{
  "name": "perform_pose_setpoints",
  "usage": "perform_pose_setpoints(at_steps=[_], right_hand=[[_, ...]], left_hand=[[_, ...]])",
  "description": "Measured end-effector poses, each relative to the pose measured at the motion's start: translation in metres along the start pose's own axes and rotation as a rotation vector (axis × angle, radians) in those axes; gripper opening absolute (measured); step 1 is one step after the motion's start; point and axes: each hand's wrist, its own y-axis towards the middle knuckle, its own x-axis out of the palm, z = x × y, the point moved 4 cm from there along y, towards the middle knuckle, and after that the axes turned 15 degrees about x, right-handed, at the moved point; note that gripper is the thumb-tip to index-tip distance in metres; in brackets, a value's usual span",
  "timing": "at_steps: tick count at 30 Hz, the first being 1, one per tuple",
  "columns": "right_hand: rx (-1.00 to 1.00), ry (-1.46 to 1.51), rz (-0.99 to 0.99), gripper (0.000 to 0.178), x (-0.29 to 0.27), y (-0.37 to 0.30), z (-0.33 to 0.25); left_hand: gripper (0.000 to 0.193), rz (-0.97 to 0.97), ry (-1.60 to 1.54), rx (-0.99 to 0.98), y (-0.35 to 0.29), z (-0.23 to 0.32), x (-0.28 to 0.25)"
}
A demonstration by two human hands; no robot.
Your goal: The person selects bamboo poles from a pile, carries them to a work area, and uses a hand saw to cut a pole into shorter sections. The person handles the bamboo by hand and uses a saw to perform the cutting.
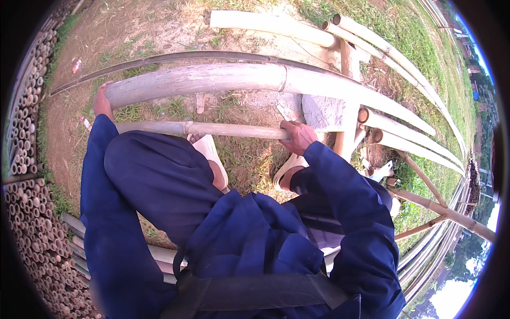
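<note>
A thick, pale bamboo pole [234, 78] lies across in front of me, running off to the right. My left hand [103, 101] is at its left end, fingers curled against the cut edge. Nearer to me is a thinner bamboo pole [212, 128], level above my feet. My right hand [299, 137] is closed around its right end. The left end of that thinner pole is close to my left wrist and knee. Just beyond the thick pole runs a narrow dark strip [175, 56], probably split bamboo.
A grey stone block [323, 111] sits beside a wooden post [348, 64] on the right. More bamboo poles [393, 50] rest at the right and far side. Stacked cut bamboo [32, 223] lines the left edge. A propped bamboo frame [446, 210] stands at right.
</note>
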Motion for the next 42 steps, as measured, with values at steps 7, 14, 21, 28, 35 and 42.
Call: perform_pose_setpoints(at_steps=[7,14,21,28,35,42], right_hand=[[-0.059,0.002,0.07,0.036,-0.035,-0.003,-0.004],[-0.057,-0.015,0.103,0.037,-0.059,-0.01,0.005],[-0.107,-0.015,0.161,0.035,-0.102,-0.028,-0.003],[-0.137,-0.054,0.285,0.04,-0.124,-0.003,0.018],[-0.123,-0.069,0.347,0.043,-0.127,0.004,0.025],[-0.107,-0.068,0.378,0.045,-0.136,0.015,0.029]], left_hand=[[0.04,-0.224,0.377,0.156,0.019,0.012,0.002],[0.044,-0.165,0.452,0.171,0.004,0.005,-0.01],[0.044,0.282,0.84,0.035,-0.025,0.111,-0.08],[0.038,0.005,-0.005,-0.001,-0.009,0.04,-0.057],[0.028,0.118,0.141,-0.139,-0.027,0.013,-0.043],[0.036,0.16,-0.157,-0.237,-0.005,0.018,-0.033]])
